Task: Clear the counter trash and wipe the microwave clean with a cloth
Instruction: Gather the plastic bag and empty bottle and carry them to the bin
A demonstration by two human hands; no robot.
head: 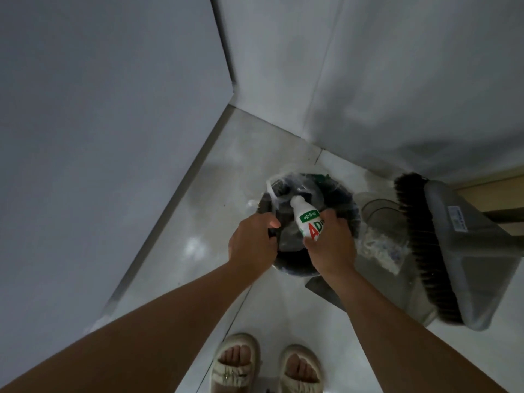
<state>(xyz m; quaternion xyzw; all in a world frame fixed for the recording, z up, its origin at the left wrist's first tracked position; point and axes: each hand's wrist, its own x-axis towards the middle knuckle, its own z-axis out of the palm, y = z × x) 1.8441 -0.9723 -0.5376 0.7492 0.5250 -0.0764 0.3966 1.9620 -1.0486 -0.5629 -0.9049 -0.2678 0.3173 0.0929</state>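
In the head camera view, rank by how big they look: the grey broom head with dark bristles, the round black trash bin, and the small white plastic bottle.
1. Grey broom head with dark bristles
2. Round black trash bin, partly hidden by both hands, so this ranking is unsure
3. Small white plastic bottle, pinched by the right hand

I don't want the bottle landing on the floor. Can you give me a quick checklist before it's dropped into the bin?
1. Right hand grips the white bottle: ok.
2. Bottle sits over the trash bin opening, neck pointing in: ok.
3. Left hand grips the bin's near edge or its bag: ok; which one, cannot tell.
4. Room left inside the bin: cannot tell, the inside is dark and already holds trash.
5. Bottle capped or empty: cannot tell.
6. Broom and dustpan beside the bin, outside the opening: ok.
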